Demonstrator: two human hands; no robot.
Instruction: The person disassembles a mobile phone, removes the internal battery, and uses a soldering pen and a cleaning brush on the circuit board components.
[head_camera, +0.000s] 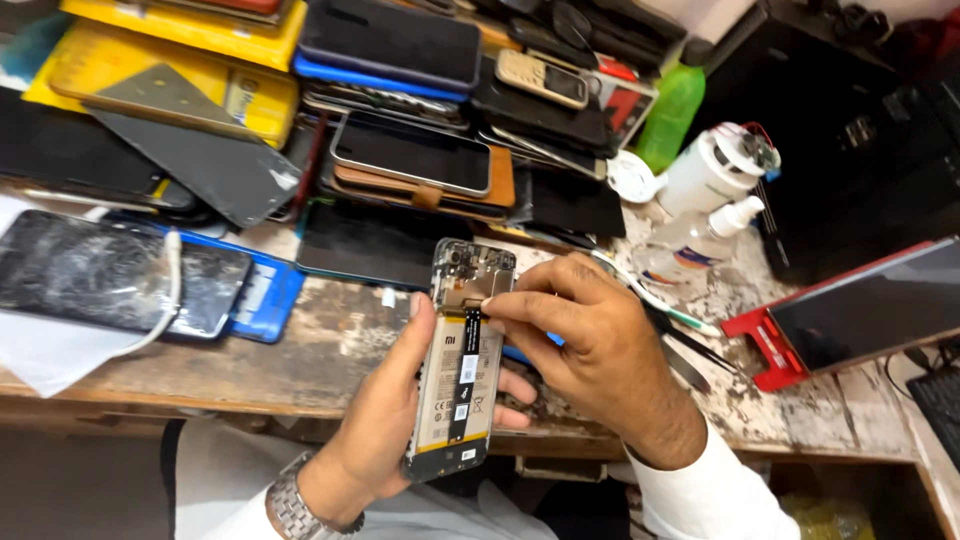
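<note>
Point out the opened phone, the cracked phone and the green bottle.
opened phone (452, 400), head view, on its exposed battery.
cracked phone (90, 270), head view, on the shattered screen.
green bottle (672, 112), head view, on its body.

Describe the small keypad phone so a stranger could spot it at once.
Look at the heap of phones at the back of the worn wooden bench. Near its top right lies the beige keypad phone, the only one there with buttons below a small screen.

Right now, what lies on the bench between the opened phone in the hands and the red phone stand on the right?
In the head view, dark tweezers and a thin white-and-green tool lie on the worn wooden bench between the opened phone and red stand.
</note>
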